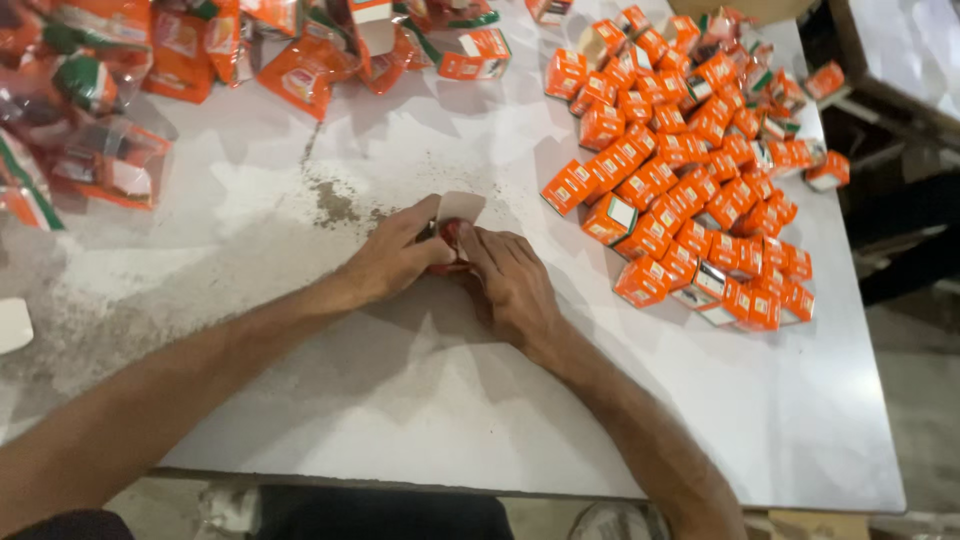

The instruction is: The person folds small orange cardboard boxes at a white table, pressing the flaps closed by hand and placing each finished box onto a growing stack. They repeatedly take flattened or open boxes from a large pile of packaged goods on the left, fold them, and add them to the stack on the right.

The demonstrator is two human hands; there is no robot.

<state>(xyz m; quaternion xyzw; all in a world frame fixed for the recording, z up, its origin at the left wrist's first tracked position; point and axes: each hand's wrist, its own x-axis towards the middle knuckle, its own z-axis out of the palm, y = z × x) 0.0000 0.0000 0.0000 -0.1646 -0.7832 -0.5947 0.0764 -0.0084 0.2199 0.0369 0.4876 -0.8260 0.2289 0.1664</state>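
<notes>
Your left hand (395, 255) and right hand (512, 282) meet near the middle of the counter (420, 400), both forearms stretched forward from the near edge and angling inward so the wrists almost form a V. Your left hand lies palm down, knuckles raised, its fingers curled over a small orange carton (452, 232); your right hand comes in from the other side, fingers extended and pressed against the same carton. Both grips are closed on it, holding it down on the counter between them. A pale flap of the carton stands up just above your fingertips; most of the carton is hidden under your fingers, so you cannot tell for sure whether it is folded shut or still open.

The counter is a flat, pale grey sheet with a dull sheen, dusted with a patch of brownish powder (335, 200) just left of your left hand. To the right of your hands lies a heap of small orange boxes (690, 170), cube-like cardboard with white panels, tumbled at all angles and reaching to the far right edge. Across the far left lies a pile of clear plastic packets (100, 90), crinkled and glossy, with orange, green and white contents showing through. A few loose orange cartons (480, 55) lie at the far middle.
</notes>
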